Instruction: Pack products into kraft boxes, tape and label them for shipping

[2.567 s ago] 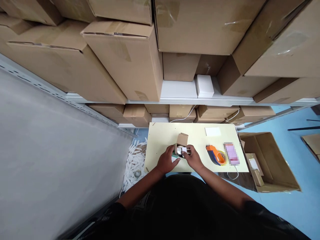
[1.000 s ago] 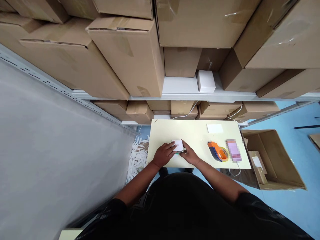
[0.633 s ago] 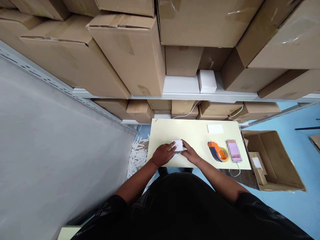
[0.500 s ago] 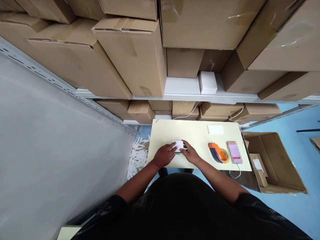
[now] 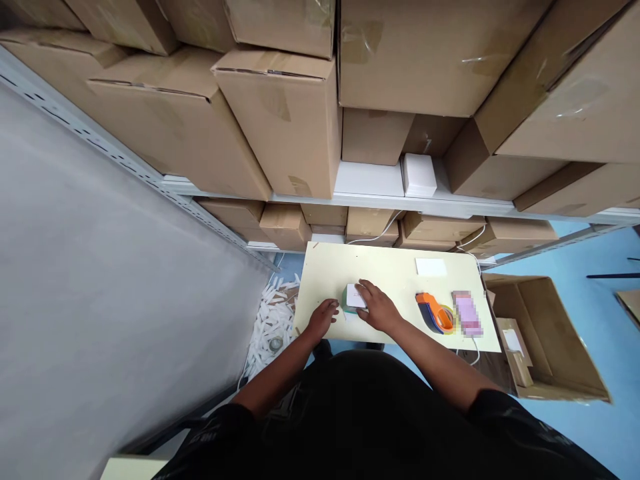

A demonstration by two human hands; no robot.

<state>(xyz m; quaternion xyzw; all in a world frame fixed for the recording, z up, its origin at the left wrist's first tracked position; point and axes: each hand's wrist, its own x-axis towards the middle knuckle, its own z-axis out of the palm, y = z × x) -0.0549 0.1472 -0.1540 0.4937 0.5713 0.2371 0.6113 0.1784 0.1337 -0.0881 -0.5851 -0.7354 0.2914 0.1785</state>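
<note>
On the cream tabletop (image 5: 330, 267) in front of me stands a small box (image 5: 354, 295) with a white top and some green at its left and lower edges. My right hand (image 5: 379, 308) grips its right side, thumb near the lower corner and fingers at the upper corner. To the left, my left hand (image 5: 323, 319) is apart from the box, fingers loosely spread and holding nothing. An orange and dark blue tape dispenser (image 5: 434, 312) with yellowish tape lies right of my right hand.
A blurred-out pink rectangular thing (image 5: 467, 313) and a flat white piece (image 5: 431, 267) lie on the table's right. Cartons fill the shelves (image 5: 370, 180) ahead. White scraps (image 5: 270, 327) cover the floor at left; an open carton (image 5: 555, 333) stands at right.
My left hand has let go of the small box and moved left and slightly down. My right hand stays at the box, where green now shows beside the white top.
</note>
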